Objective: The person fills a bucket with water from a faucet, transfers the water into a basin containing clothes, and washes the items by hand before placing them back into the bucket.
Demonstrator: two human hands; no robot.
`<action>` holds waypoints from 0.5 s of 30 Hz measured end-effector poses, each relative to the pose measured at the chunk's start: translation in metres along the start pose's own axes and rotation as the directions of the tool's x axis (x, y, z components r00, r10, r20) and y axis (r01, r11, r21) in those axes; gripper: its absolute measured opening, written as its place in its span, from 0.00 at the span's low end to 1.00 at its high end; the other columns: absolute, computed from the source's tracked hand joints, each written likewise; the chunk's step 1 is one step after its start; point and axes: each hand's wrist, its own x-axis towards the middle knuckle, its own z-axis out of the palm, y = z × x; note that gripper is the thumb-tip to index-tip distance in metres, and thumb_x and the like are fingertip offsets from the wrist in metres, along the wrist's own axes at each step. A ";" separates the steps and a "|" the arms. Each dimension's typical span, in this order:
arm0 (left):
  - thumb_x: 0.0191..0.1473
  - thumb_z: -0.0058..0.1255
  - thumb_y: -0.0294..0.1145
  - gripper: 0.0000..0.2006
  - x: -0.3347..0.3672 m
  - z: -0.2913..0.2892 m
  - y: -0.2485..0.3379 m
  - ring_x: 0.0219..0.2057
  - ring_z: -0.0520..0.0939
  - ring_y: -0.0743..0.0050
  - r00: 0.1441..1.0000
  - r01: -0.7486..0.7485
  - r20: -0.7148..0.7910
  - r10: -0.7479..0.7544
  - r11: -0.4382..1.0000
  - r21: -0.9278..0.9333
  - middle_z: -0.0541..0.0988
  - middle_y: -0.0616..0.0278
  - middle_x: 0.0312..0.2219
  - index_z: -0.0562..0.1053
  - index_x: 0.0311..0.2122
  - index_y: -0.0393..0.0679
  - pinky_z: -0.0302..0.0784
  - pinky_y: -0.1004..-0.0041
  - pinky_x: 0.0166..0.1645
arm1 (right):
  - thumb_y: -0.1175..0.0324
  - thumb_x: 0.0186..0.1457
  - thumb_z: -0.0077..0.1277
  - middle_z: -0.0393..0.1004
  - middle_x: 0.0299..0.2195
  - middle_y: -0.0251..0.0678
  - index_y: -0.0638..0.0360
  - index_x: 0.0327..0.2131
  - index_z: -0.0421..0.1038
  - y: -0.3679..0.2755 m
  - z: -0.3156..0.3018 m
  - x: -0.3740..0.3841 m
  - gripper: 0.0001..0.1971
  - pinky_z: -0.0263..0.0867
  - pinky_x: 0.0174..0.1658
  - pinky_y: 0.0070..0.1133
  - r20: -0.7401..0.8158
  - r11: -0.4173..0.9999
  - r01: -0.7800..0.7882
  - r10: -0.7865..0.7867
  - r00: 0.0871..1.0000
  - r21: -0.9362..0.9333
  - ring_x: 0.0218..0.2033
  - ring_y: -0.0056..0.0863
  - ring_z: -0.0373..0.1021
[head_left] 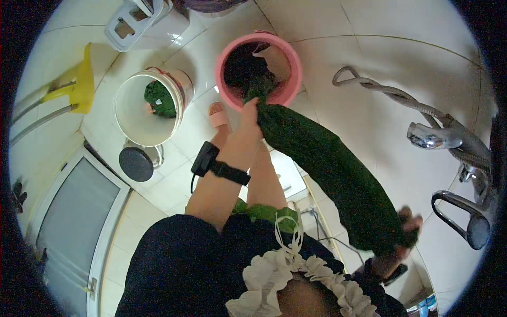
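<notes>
A long piece of dark green cloth [327, 169] is stretched between my two hands, bunched lengthwise; what kind of garment or cloth it is I cannot tell. My left hand [252, 113], below a black strap on the forearm, grips it just over the near rim of the pink bucket [297, 79]. Beyond this hand the cloth hangs down into the bucket, among dark fabric [243, 66] and a pale piece [275, 61]. At the lower right my right hand [407, 230], slightly blurred, is closed round the other end, held higher and closer to me.
To the left stands a white bucket [127, 108] with green cloth [160, 99] inside. A round dark-topped stool [136, 164] sits beside it. Yellow dustpan [82, 82] at far left, a glass door [79, 227] below. Right: shower hose [391, 92] and chrome tap [430, 136] on the wall.
</notes>
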 end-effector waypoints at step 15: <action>0.33 0.50 0.28 0.18 -0.094 0.045 -0.010 0.31 0.70 0.67 0.868 -0.378 0.175 0.465 0.389 0.840 0.70 0.57 0.30 0.66 0.35 0.37 0.65 0.73 0.36 | 0.55 0.47 0.47 0.64 0.41 0.38 0.61 0.48 0.54 0.203 0.245 0.165 0.28 0.58 0.44 0.22 0.437 0.881 -0.363 0.210 0.874 0.303 0.40 0.27 0.63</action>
